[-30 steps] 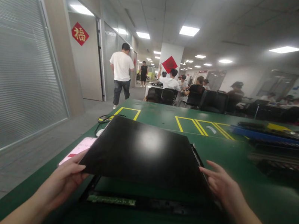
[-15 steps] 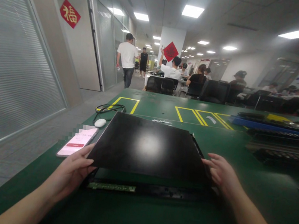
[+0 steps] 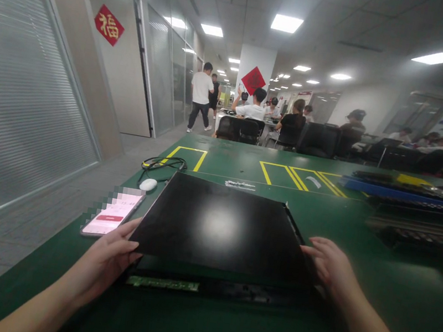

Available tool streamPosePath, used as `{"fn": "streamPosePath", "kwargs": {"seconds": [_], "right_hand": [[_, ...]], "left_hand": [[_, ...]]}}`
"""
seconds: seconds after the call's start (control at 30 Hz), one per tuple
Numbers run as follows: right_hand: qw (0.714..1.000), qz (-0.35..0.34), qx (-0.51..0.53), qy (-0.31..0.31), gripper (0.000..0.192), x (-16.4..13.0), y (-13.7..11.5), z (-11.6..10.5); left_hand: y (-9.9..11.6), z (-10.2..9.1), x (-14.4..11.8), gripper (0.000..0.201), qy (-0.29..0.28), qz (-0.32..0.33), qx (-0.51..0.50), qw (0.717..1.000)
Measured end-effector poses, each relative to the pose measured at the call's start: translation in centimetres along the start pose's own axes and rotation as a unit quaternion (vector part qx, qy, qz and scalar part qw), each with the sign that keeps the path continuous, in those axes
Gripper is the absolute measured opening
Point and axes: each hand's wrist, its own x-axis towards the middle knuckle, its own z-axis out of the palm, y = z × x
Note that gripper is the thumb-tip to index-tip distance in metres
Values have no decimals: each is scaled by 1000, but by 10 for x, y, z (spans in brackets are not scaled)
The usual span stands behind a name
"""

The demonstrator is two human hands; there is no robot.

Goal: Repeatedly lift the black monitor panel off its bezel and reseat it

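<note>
A black panel (image 3: pixel 220 225) is held tilted, near edge raised, above its frame (image 3: pixel 223 288) on the green table (image 3: pixel 396 283), left hand (image 3: pixel 111 252) and right hand (image 3: pixel 330 264) each in a narrow grip on a near corner, presumably to keep it level.

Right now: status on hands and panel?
Left hand and right hand grip flat black glossy panel at near corners. Pink-screened phone beside left hand.
</note>
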Motion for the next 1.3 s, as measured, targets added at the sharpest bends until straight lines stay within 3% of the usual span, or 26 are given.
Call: {"fn": "streamPosePath", "kwargs": {"seconds": [0.37,0.87,1.03,1.17,1.3], "right_hand": [[1000,10,-8,3,35,-1,0,1],[995,4,-82,64,25,-10,-17,5],[982,-9,-180,56,25,-11,-17,6],[949,-30,-309,52,23,-15,-23,9],[928,-44,-367,48,22,-19,-29,12]], "left_hand": [[-1,-7,0,46,-11,-10,-12,1000],[-7,-1,1,52,-48,-45,-1,998],[-4,4,0,50,-39,-56,1,998],[-1,8,-3,48,-27,-56,5,998],[-3,7,-2,47,-14,-50,11,999]]}}
